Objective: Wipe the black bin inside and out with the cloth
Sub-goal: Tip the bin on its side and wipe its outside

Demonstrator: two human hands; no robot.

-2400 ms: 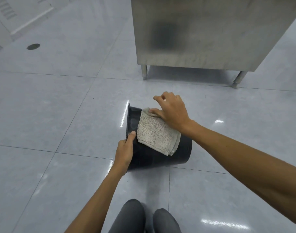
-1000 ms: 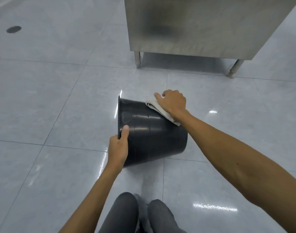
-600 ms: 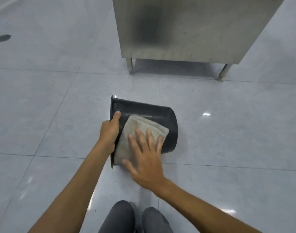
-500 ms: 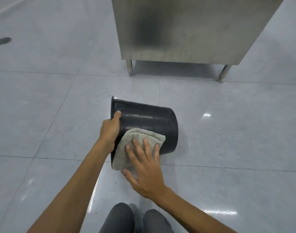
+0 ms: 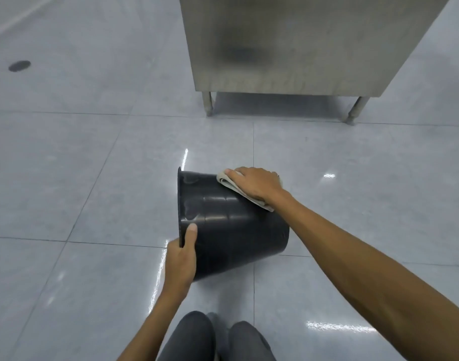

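Note:
The black bin [image 5: 233, 230] lies on its side on the tiled floor, its open mouth facing left and its base to the right. My left hand [image 5: 181, 259] grips the rim at the near side, thumb on the outer wall. My right hand [image 5: 254, 185] presses a folded beige cloth [image 5: 232, 186] flat against the far upper side of the bin's outer wall. Most of the cloth is hidden under that hand. The bin's inside is out of sight.
A stainless steel cabinet [image 5: 301, 43] on short legs [image 5: 207, 104] stands just beyond the bin. A round floor drain [image 5: 19, 65] sits far left. My knees [image 5: 215, 337] in grey trousers are at the bottom edge. Glossy grey tiles surround the bin.
My right hand has carried the cloth from the bin's near side up over the wall to its far upper side. My left hand has kept its grip on the rim.

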